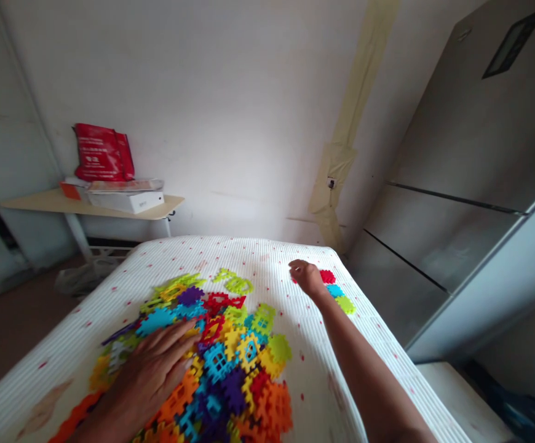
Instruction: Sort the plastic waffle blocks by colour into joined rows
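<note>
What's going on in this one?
A person is handling colourful notched plastic pieces on a white striped cover. The left hand is spread on or just above the large mixed pile. The right hand is farther out, fingers curled, beside a short row of a red piece, a blue piece and a green piece; whether it holds anything is hard to tell.

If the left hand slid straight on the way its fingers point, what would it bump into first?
Probably the red openwork piece just beyond the left hand, though depth in the pile is unclear.
</note>
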A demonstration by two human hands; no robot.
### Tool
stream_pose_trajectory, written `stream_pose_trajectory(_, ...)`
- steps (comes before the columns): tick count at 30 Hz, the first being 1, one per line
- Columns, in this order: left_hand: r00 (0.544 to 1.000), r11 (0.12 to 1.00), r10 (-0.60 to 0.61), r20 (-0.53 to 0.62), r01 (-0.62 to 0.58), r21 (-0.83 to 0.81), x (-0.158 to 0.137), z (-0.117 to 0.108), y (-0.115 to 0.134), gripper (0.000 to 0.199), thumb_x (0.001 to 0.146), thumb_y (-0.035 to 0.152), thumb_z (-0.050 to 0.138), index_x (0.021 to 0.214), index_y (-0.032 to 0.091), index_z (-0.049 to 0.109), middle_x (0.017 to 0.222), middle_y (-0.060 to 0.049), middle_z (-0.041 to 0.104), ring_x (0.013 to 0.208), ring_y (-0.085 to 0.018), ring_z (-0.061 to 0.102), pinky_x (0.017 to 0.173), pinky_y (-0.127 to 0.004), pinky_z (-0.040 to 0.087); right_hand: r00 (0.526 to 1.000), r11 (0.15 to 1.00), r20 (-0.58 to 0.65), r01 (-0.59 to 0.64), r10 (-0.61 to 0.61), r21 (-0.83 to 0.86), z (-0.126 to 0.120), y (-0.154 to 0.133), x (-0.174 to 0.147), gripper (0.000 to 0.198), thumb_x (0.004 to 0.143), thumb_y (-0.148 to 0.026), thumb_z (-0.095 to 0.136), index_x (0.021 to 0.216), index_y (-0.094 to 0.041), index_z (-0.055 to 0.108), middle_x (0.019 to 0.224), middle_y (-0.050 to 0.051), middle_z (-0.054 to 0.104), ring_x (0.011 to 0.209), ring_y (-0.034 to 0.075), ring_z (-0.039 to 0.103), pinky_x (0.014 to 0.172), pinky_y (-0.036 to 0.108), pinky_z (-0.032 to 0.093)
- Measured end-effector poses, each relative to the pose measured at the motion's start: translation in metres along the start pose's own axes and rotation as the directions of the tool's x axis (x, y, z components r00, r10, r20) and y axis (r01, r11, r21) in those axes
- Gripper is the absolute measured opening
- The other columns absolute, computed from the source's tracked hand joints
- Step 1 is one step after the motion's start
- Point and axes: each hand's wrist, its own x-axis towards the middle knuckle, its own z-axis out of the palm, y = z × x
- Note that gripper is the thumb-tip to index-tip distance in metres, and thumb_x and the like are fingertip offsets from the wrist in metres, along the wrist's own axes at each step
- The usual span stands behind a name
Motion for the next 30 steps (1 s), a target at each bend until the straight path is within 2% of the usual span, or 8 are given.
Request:
stream_pose_trajectory(2,1.000,1.000,-0.007,-0.002,0.007,-0.006,-0.001,0.001,0.000,0.033,0.085,0.037,0.047,0.115,0.035,0.061,0.131,0.002,0.056,0.117,-0.020,0.052,0.098,-0.035,0.042,0.973,0.978,0.119,0.191,-0.199,0.080,0.016,-0.028,-0.011,0.032,0.078,-0.013,0.049,0.100,-0.025,0.069,0.101,-0.001,0.069,0.089,0.016,0.063,0.080,0.023,0.045)
stream_pose_trajectory(4,1.000,1.000,-0.002,-0.013,0.002,-0.022,-0.001,0.001,0.000,0.033,0.085,0.037,0.047,0.115,0.035,0.060,0.131,0.002,0.056,0.116,-0.020,0.053,0.099,-0.034,0.041,0.914,0.942,0.233,0.311,-0.333,0.126,0.033,-0.050,-0.021,0.039,0.073,-0.007,0.049,0.098,-0.027,0.070,0.103,-0.004,0.069,0.092,0.015,0.063,0.084,0.023,0.045)
stream_pose_trajectory(7,0.999,1.000,0.008,-0.032,-0.008,-0.011,0.000,0.001,0.002,0.033,0.085,0.037,0.047,0.116,0.035,0.060,0.131,0.002,0.056,0.116,-0.019,0.052,0.099,-0.034,0.041,0.843,0.896,0.304,0.429,-0.444,0.118,0.059,-0.069,-0.028,0.052,0.066,-0.001,0.047,0.104,-0.029,0.069,0.111,-0.005,0.066,0.102,0.016,0.058,0.090,0.025,0.043)
stream_pose_trajectory(10,0.999,0.999,0.025,-0.047,-0.024,0.025,0.000,0.004,0.001,0.033,0.085,0.037,0.047,0.116,0.034,0.059,0.131,0.002,0.056,0.116,-0.020,0.052,0.098,-0.035,0.041,0.808,0.866,0.322,0.492,-0.493,0.091,0.078,-0.073,-0.027,0.056,0.065,0.002,0.046,0.110,-0.026,0.067,0.116,-0.004,0.064,0.107,0.017,0.055,0.092,0.025,0.041)
stream_pose_trajectory(15,0.997,0.998,0.051,-0.050,-0.049,0.044,-0.002,0.009,-0.002,0.034,0.085,0.037,0.047,0.117,0.034,0.058,0.131,0.002,0.056,0.116,-0.021,0.052,0.097,-0.036,0.041,0.834,0.887,0.323,0.459,-0.447,0.045,0.093,-0.071,-0.026,0.044,0.074,-0.003,0.050,0.110,-0.022,0.066,0.112,-0.001,0.066,0.103,0.017,0.056,0.090,0.023,0.041)
stream_pose_trajectory(20,0.996,0.995,0.069,-0.051,-0.066,0.073,-0.003,0.010,-0.004,0.034,0.085,0.037,0.047,0.118,0.034,0.057,0.131,0.000,0.056,0.116,-0.020,0.052,0.097,-0.037,0.041,0.890,0.919,0.239,0.393,-0.389,0.031,0.086,-0.066,-0.025,0.030,0.082,-0.015,0.052,0.107,-0.024,0.067,0.106,-0.001,0.068,0.097,0.016,0.058,0.084,0.022,0.042)
stream_pose_trajectory(25,0.994,0.993,0.092,-0.057,-0.087,0.079,-0.004,0.012,-0.006,0.035,0.085,0.039,0.049,0.118,0.034,0.056,0.131,0.002,0.056,0.116,-0.020,0.052,0.096,-0.036,0.042,0.967,0.968,0.171,0.214,-0.191,-0.132,0.067,-0.045,-0.006,0.035,0.090,-0.019,0.040,0.118,-0.024,0.059,0.114,0.002,0.065,0.102,0.016,0.058,0.085,0.023,0.042)
stream_pose_trajectory(30,0.992,0.992,0.103,-0.068,-0.097,0.083,-0.004,0.012,-0.008,0.036,0.084,0.041,0.050,0.119,0.035,0.056,0.130,0.002,0.056,0.116,-0.020,0.053,0.094,-0.036,0.044,0.981,0.956,0.190,0.090,-0.037,-0.280,0.050,-0.018,0.017,0.038,0.086,-0.015,0.040,0.116,-0.026,0.061,0.109,0.006,0.066,0.097,0.020,0.060,0.079,0.029,0.044)
